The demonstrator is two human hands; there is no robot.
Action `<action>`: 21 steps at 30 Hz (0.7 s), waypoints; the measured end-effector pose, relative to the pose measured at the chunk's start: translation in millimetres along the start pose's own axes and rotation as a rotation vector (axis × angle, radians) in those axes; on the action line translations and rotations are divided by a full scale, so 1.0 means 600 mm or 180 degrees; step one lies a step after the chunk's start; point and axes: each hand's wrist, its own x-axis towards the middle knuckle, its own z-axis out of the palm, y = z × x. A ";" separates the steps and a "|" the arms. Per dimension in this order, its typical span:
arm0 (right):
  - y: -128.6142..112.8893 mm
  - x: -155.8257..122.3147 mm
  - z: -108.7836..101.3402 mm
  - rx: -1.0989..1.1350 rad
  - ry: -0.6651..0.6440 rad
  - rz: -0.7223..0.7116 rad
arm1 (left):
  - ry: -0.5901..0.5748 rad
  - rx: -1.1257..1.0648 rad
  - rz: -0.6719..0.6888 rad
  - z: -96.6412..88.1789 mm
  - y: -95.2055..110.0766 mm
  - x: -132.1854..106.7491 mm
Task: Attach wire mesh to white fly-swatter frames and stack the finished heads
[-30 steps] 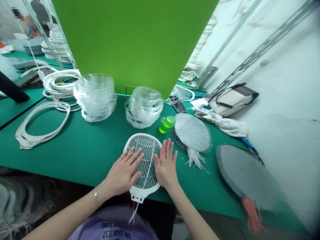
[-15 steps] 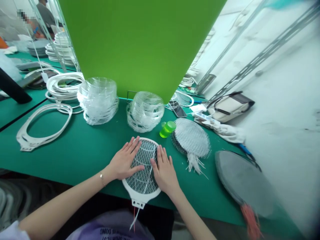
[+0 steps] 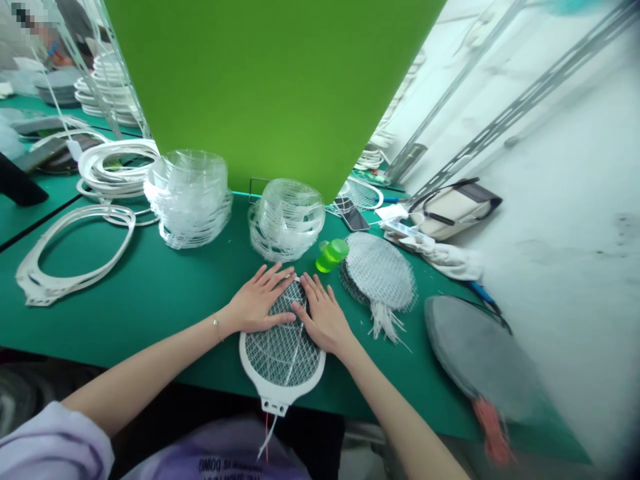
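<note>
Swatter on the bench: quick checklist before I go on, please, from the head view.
Left hand and right hand both flat on the swatter's wire mesh: ok.
White swatter frame lying flat on the green bench mat: ok.
Mesh seated all round the frame: cannot tell, the hands cover its upper part.
Lead wires hanging free from the frame's neck: ok.
Green plastic cup apart from the swatter: ok.
Loose mesh stack apart from the right hand: ok.
</note>
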 end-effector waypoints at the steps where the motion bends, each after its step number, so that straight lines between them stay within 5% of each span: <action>1: -0.002 -0.001 -0.002 -0.0071 0.0016 -0.0040 | -0.0048 -0.0014 0.0101 0.001 -0.002 0.004; 8: -0.019 0.001 -0.004 -0.0134 -0.0096 -0.0166 | -0.0268 -0.0154 0.0238 0.007 -0.016 0.007; 15: -0.009 0.009 0.010 0.0608 0.0070 -0.0111 | 0.0014 -0.0139 -0.0038 0.020 0.001 0.010; 21: -0.001 0.005 0.021 0.0985 0.0574 0.0122 | 0.0152 -0.0046 0.0026 0.008 0.006 0.009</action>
